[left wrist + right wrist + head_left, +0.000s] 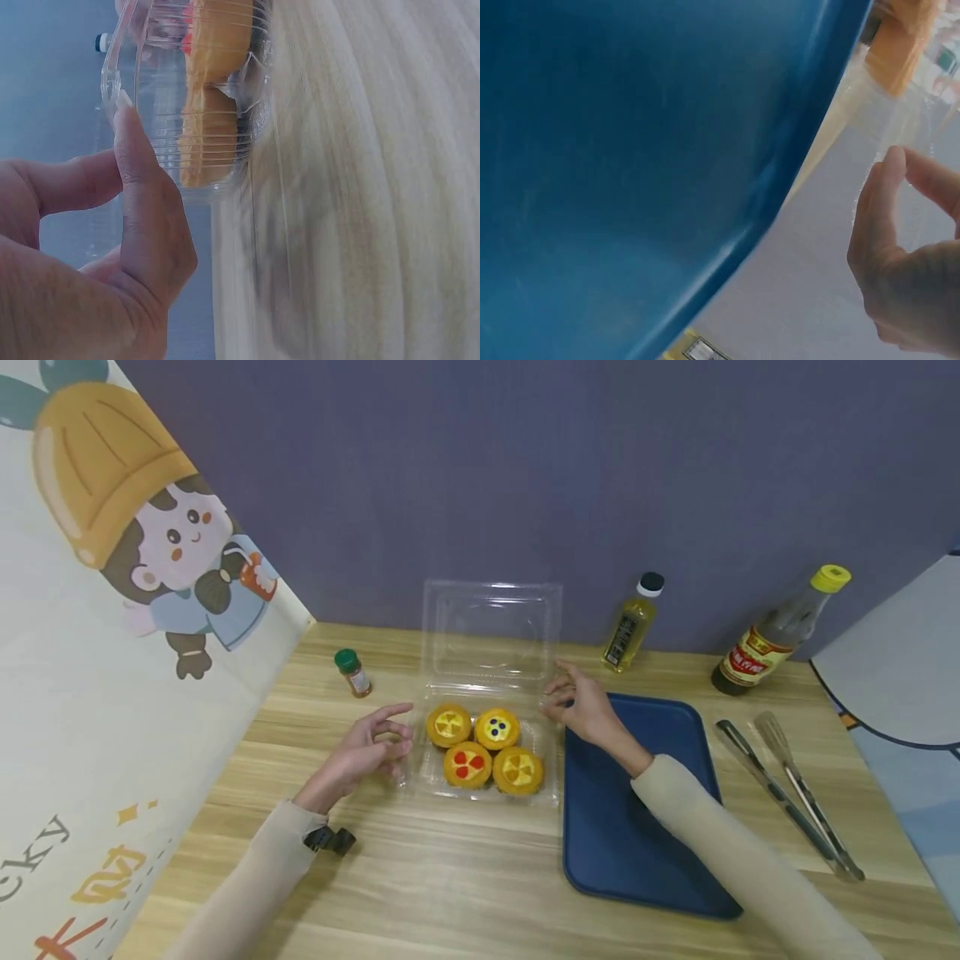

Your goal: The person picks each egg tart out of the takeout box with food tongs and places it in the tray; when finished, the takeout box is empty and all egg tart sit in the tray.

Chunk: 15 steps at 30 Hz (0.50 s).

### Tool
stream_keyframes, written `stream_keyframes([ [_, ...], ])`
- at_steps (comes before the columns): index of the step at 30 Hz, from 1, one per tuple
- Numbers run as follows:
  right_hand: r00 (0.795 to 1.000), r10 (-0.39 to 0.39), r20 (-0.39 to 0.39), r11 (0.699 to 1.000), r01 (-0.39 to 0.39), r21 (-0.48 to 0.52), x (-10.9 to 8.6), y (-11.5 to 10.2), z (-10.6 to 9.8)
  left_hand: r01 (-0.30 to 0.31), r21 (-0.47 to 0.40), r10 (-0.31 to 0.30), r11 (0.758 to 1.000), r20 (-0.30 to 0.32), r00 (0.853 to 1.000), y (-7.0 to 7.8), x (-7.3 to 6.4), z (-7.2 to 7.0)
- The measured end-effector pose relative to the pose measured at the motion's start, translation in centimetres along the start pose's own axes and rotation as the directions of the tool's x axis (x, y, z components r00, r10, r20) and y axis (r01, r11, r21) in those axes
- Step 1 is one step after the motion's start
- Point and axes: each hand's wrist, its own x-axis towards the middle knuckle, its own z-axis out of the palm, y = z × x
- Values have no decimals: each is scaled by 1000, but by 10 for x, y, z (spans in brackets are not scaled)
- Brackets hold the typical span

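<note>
A clear plastic clamshell box (483, 792) lies on the table with its lid (491, 635) raised toward the wall. Inside are several yellow tarts (518, 771), topped with yellow wedges, red pieces or blue dots. My left hand (362, 747) is at the box's left side, fingers loosely bent; in the left wrist view a fingertip (126, 101) meets the clear rim. On the other side my right hand (588, 703) pinches the lid's lower right edge near the hinge, thumb and finger tips together in the right wrist view. That forearm passes over a blue tray (637, 852).
A small green-capped shaker (354, 673) stands behind the left hand. At the back right are a black-capped oil bottle (630, 625) and a yellow-capped sauce bottle (772, 639). Metal tongs (795, 793) lie right of the tray. A dark wall (525, 468) borders the table behind.
</note>
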Motion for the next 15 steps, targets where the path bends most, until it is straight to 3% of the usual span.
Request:
stream_keyframes([
  [4, 996, 87, 22, 990, -89, 110, 0, 1, 0, 0, 4, 0, 1000, 12, 1000, 1, -1, 0],
  [10, 981, 186, 58, 938, -195, 285, -2, 3, 0, 6, 14, -6, 1000, 22, 1000, 1, -1, -2],
  [15, 973, 216, 78, 923, -229, 310, -6, 5, -2, 8, 14, -8, 1000, 25, 1000, -1, -2, -1],
])
